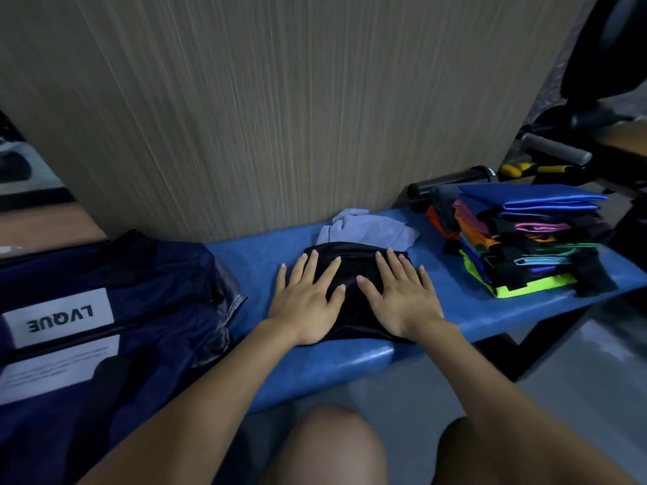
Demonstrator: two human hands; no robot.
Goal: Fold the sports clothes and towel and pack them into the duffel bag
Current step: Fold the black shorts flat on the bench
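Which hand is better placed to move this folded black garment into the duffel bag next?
Probably left. Both the left hand and right hand press flat on the black garment, but the duffel bag lies on the left side, nearer that hand.

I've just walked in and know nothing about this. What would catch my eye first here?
Two bare hands, the left hand and the right hand, press flat on a folded black garment in the middle of a blue bench. To the right sits a bright stack of folded clothes. A navy duffel bag lies on the left, and a crumpled pale purple towel lies behind the garment.
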